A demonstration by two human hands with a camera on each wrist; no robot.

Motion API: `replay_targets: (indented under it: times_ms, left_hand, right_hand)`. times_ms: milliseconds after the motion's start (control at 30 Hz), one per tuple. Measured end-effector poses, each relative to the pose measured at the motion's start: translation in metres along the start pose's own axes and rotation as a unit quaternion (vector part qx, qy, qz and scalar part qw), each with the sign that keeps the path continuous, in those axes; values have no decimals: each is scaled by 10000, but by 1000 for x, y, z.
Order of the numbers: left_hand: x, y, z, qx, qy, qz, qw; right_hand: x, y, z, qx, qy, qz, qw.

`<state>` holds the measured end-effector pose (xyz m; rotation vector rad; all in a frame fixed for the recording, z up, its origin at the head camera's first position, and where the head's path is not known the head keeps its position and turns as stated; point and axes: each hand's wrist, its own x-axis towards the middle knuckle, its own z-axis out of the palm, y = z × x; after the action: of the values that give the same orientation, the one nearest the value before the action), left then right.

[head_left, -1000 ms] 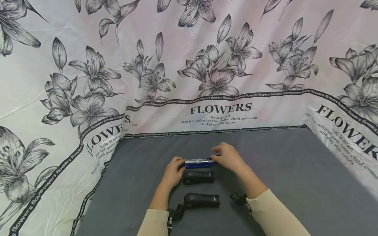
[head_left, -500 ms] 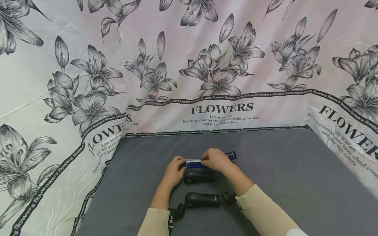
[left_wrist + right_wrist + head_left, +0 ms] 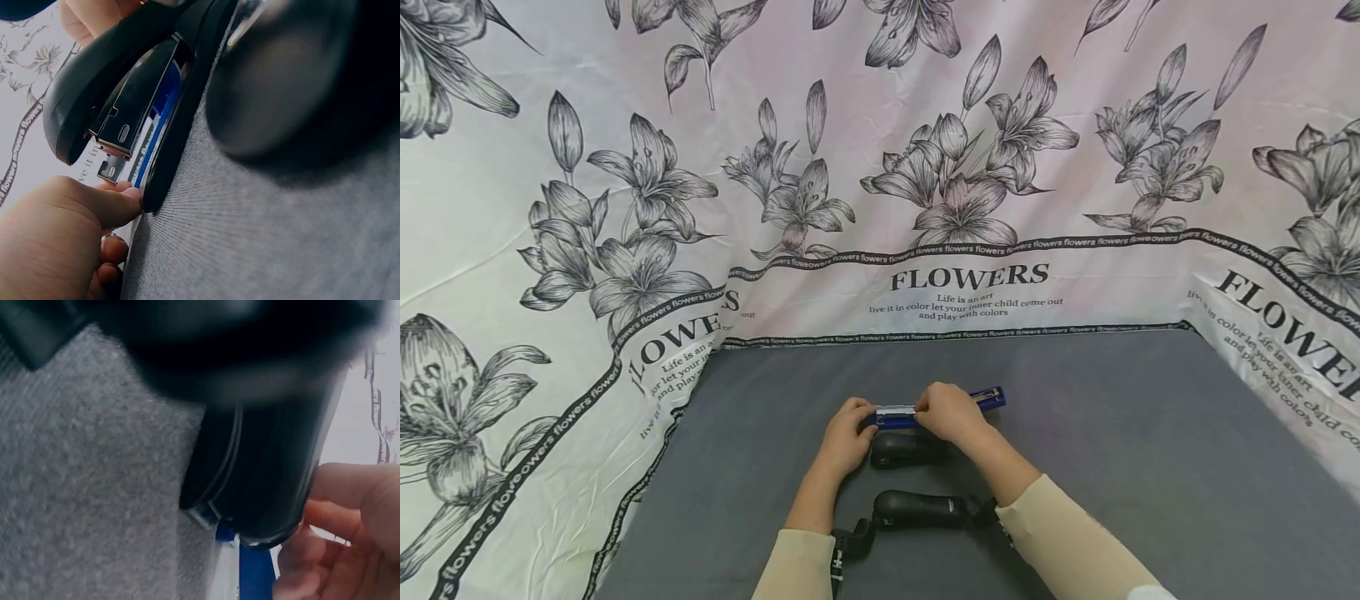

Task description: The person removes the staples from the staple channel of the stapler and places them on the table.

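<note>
A blue stapler (image 3: 897,422) lies opened flat on the grey table, its metal magazine exposed and its blue cover (image 3: 988,398) stretching out to the right. Its left end is pinched between the thumb and fingers of my left hand (image 3: 844,439). My right hand (image 3: 951,414) pinches it near the middle, with fingertips at the magazine; exactly what they grip is hidden. Just nearer to me lies a black stapler (image 3: 906,450), which mostly blocks the blue one in the left wrist view, where my left thumb (image 3: 109,203) shows below it.
A second black stapler (image 3: 917,509) lies closer to me, between my forearms. Dark wrist camera mounts (image 3: 853,540) hang near the table. A flower-printed cloth (image 3: 970,287) walls the grey table (image 3: 1112,433) at the back and sides.
My right hand has moved left from the blue stapler's right part to its middle, leaving the blue cover visible beyond it. My left hand keeps its hold at the left end.
</note>
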<state>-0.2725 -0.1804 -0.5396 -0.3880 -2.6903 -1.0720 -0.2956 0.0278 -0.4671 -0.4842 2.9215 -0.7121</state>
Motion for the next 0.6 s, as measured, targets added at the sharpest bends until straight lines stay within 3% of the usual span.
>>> replay_targets:
  times_ms: [233,600]
  left_hand:
    - [0,-2,1,34,-33,-93,9999]
    - [1,-1,0,-56,-81,-166,9998]
  right_hand:
    - [2,1,6,273,-50,0,9996]
    - [4,2,9,1252,432,275,9908]
